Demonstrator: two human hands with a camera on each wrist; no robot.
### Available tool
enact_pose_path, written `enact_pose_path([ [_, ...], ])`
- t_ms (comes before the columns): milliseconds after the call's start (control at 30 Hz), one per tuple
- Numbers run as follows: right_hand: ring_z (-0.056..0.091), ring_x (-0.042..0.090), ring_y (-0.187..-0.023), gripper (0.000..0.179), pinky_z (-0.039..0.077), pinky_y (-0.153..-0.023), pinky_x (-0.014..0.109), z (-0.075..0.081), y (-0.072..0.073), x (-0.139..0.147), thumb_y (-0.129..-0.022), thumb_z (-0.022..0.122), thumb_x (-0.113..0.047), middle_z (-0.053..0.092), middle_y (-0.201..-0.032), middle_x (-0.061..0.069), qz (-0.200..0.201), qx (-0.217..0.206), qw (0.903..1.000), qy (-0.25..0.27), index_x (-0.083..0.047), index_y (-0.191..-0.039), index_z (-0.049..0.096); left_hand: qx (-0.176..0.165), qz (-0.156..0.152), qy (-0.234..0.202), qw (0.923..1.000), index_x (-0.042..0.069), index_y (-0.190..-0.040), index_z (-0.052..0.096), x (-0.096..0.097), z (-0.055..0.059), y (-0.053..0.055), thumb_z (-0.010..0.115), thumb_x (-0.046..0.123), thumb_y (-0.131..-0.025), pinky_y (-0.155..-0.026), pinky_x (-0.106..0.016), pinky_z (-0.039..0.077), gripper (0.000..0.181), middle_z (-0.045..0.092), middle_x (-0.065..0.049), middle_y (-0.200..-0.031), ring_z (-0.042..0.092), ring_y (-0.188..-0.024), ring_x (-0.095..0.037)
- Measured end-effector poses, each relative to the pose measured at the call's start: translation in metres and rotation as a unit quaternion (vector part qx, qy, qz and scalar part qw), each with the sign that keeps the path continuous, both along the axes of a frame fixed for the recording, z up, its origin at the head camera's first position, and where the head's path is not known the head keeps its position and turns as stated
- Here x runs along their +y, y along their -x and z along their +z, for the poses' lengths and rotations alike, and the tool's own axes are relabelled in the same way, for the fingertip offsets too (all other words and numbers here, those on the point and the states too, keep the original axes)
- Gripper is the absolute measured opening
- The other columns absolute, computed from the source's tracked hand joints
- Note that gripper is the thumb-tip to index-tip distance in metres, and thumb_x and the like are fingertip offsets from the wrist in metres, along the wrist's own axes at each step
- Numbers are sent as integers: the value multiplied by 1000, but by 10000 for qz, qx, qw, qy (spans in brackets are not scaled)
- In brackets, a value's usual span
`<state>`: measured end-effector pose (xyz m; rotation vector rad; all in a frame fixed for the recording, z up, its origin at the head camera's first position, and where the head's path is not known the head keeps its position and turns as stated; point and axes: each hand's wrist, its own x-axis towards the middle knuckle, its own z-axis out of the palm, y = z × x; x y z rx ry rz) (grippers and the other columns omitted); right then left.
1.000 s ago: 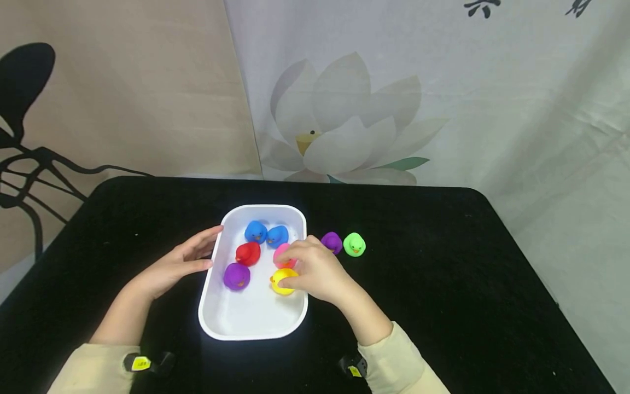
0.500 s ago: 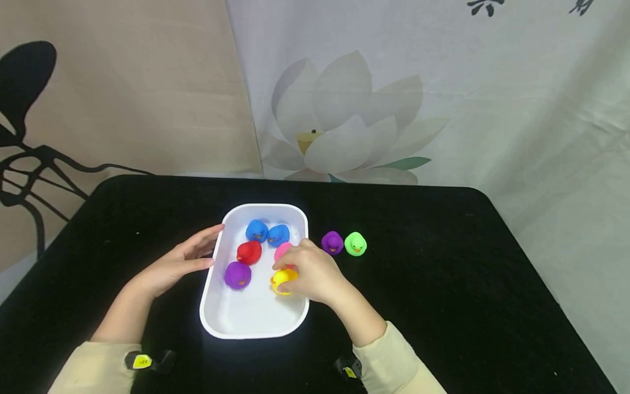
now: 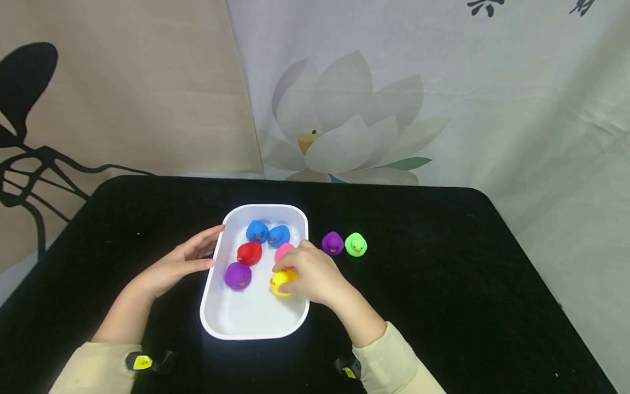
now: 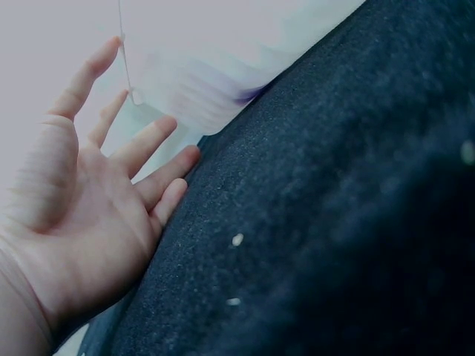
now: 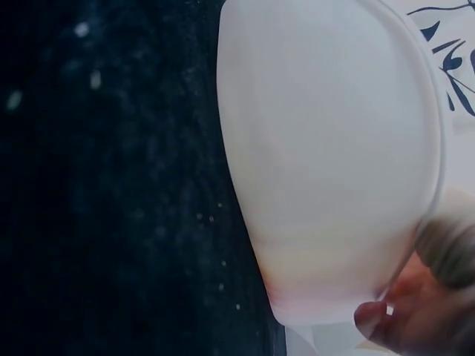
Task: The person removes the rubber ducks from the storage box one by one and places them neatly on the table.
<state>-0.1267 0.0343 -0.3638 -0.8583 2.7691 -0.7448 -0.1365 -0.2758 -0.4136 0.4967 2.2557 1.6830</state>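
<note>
A white tray (image 3: 253,323) holds several small rubber ducks. My right hand (image 3: 315,273) reaches over its right wall and pinches a yellow rubber duck (image 3: 281,282) between thumb and fingers. Just behind, a pink duck (image 3: 284,251) is partly hidden by that hand. Two blue ducks (image 3: 257,231) sit at the tray's far end, with a red duck (image 3: 249,253) and a purple duck (image 3: 238,276) along the left side. My left hand (image 3: 179,265) touches the tray's left rim with outstretched fingers; in the left wrist view its palm (image 4: 93,215) shows bare.
Outside the tray to the right, a second purple duck (image 3: 332,243) and a green duck (image 3: 356,244) stand side by side on the black tabletop (image 3: 443,295). A black chair (image 3: 29,137) is at the left, and a curtain with a printed flower (image 3: 344,120) hangs behind.
The right hand's fingers have come together on the yellow duck, which has barely moved. The left hand keeps its place at the tray's rim.
</note>
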Motion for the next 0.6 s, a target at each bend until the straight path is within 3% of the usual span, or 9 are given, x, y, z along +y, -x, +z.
enact_pose_path([
  [367, 47, 10, -92, 35, 47, -67, 17, 2, 2, 8, -75, 83, -26, 67, -98, -9, 299, -8, 9978, 587, -18, -109, 74, 13, 13, 8, 10000, 15, -150, 27, 1, 1, 0, 62, 16, -89, -91, -59, 44, 71, 28, -13, -151, 31, -130, -45],
  [600, 47, 12, -100, 35, 51, -72, 22, 12, 1, 16, -75, 83, -22, 67, -106, -7, 415, -59, 9901, 1338, -16, -109, 73, -15, 19, 8, 10000, 15, -151, 26, 0, -1, 0, 62, 16, -89, -91, -58, 44, 71, 28, -12, -151, 31, -131, -45],
])
